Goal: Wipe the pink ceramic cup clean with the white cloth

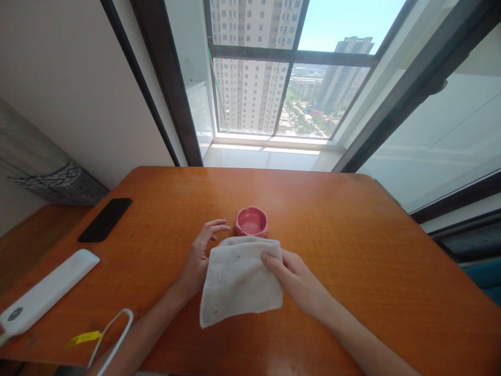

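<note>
A white, slightly stained cloth point(240, 279) lies folded on the orange wooden table point(352, 250). My right hand point(297, 279) rests on the cloth's right edge, fingers extended and pressing it flat. My left hand point(199, 256) sits at the cloth's left edge with its fingers spread and curled, holding nothing; part of the palm is hidden under the cloth. A small pink bowl point(251, 221) stands upright just beyond the cloth, close to my left fingertips, not touched.
A black phone point(105, 219) lies at the table's left. A long white device point(47, 292) sits nearer the front left, with a white cable point(113, 334) and yellow tag point(83, 338). Large windows rise behind the table's far edge.
</note>
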Action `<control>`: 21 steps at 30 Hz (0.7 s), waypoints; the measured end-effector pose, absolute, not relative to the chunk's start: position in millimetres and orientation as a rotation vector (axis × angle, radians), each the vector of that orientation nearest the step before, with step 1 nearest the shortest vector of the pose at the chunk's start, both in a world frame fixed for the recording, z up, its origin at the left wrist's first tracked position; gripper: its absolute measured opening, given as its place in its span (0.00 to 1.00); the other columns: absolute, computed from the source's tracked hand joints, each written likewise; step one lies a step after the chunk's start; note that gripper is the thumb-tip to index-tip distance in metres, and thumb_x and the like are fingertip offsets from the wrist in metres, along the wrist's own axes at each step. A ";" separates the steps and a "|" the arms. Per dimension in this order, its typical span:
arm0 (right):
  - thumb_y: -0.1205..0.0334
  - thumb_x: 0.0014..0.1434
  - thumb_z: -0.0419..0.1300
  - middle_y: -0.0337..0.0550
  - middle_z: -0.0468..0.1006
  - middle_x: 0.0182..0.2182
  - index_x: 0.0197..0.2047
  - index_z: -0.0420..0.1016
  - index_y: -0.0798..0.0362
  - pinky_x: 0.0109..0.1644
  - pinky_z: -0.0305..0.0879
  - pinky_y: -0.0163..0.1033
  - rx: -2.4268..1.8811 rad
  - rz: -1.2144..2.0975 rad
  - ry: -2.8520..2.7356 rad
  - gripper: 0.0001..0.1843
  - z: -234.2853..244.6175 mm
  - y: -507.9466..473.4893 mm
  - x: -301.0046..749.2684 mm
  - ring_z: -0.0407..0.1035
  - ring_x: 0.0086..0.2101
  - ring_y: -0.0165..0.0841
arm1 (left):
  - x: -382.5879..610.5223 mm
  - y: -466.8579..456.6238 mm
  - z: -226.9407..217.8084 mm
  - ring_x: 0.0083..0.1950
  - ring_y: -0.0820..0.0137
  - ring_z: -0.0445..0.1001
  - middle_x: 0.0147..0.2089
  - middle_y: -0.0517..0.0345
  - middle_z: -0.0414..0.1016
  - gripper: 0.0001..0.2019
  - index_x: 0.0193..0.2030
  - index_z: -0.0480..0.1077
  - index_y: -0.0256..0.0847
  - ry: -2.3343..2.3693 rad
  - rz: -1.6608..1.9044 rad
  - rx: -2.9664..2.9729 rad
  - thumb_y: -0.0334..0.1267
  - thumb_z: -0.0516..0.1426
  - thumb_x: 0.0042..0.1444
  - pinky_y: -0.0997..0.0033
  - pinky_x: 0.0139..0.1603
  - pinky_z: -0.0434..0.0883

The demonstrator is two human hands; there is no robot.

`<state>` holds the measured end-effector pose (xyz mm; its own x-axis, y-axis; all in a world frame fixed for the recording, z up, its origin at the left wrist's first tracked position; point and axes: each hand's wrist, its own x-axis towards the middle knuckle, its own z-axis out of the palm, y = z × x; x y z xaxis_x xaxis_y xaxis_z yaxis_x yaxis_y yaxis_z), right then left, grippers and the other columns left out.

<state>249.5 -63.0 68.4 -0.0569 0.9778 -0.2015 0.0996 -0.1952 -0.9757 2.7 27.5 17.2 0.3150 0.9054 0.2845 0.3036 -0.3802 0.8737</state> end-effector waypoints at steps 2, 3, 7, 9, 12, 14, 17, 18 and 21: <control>0.51 0.69 0.62 0.53 0.84 0.58 0.70 0.75 0.50 0.61 0.77 0.56 -1.556 0.940 -1.509 0.29 50.4 -61.6 259.9 0.79 0.57 0.50 | -12.9 27.0 14.8 0.68 0.56 0.74 0.66 0.48 0.76 0.13 0.57 0.76 0.44 1.166 1.022 1.850 0.41 0.55 0.70 0.58 0.58 0.75; 0.54 0.68 0.62 0.55 0.82 0.61 0.71 0.73 0.50 0.64 0.75 0.60 -1.618 0.704 -1.585 0.29 43.4 -62.7 264.0 0.77 0.59 0.51 | -20.2 25.9 14.9 0.66 0.57 0.75 0.64 0.48 0.77 0.13 0.56 0.76 0.44 1.188 1.007 1.860 0.39 0.54 0.71 0.59 0.57 0.75; 0.63 0.73 0.56 0.53 0.82 0.57 0.67 0.73 0.47 0.62 0.76 0.57 -1.592 0.319 -1.792 0.21 34.9 -84.8 260.1 0.78 0.56 0.46 | -41.3 9.7 28.7 0.61 0.62 0.77 0.60 0.53 0.78 0.10 0.56 0.75 0.47 1.006 0.762 2.119 0.39 0.56 0.72 0.60 0.63 0.74; 0.65 0.72 0.59 0.50 0.83 0.54 0.65 0.73 0.45 0.57 0.79 0.53 -1.485 0.346 -1.955 0.20 35.9 -101.7 246.5 0.78 0.53 0.44 | -45.5 -3.0 38.0 0.63 0.57 0.76 0.62 0.54 0.77 0.20 0.59 0.74 0.50 0.788 0.501 2.337 0.46 0.69 0.62 0.56 0.65 0.73; 0.64 0.65 0.69 0.49 0.83 0.53 0.62 0.76 0.45 0.52 0.80 0.55 -1.441 0.275 -2.112 0.23 33.1 -120.3 226.4 0.78 0.49 0.47 | -46.1 -19.4 43.8 0.56 0.58 0.78 0.55 0.56 0.81 0.14 0.51 0.76 0.48 0.693 0.438 2.579 0.39 0.71 0.60 0.56 0.59 0.72; 0.65 0.65 0.70 0.48 0.83 0.49 0.56 0.79 0.45 0.48 0.80 0.53 -1.449 0.215 -2.113 0.17 29.5 -125.2 220.2 0.78 0.45 0.46 | -45.3 -27.6 45.1 0.49 0.63 0.78 0.46 0.58 0.82 0.05 0.43 0.74 0.45 0.684 0.534 2.604 0.31 0.63 0.67 0.61 0.54 0.72; 0.66 0.68 0.67 0.45 0.83 0.44 0.50 0.80 0.45 0.47 0.79 0.49 -1.415 0.246 -1.984 0.09 28.4 -126.6 220.9 0.77 0.42 0.42 | -44.5 -40.2 55.8 0.47 0.67 0.79 0.45 0.58 0.82 0.06 0.43 0.73 0.44 0.661 0.725 2.421 0.29 0.60 0.70 0.67 0.53 0.74; 0.66 0.69 0.66 0.44 0.83 0.45 0.51 0.80 0.45 0.48 0.79 0.47 -1.397 0.286 -1.920 0.09 29.7 -127.1 221.9 0.78 0.43 0.41 | -44.2 -45.1 62.3 0.48 0.67 0.79 0.45 0.57 0.82 0.05 0.44 0.73 0.45 0.651 0.782 2.330 0.29 0.60 0.70 0.68 0.53 0.75; 0.65 0.70 0.64 0.44 0.83 0.49 0.55 0.81 0.43 0.52 0.79 0.43 -1.377 0.433 -1.726 0.12 34.1 -128.7 221.7 0.79 0.48 0.39 | -43.0 -59.7 85.6 0.49 0.66 0.82 0.46 0.55 0.82 0.04 0.45 0.75 0.46 0.637 0.874 2.100 0.31 0.60 0.70 0.69 0.52 0.79</control>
<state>221.7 -128.7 34.1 -0.0185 0.9143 0.4046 0.6148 0.3295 -0.7166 -43.0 -59.7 85.6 0.6416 0.6701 0.3734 0.1503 -0.5871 0.7954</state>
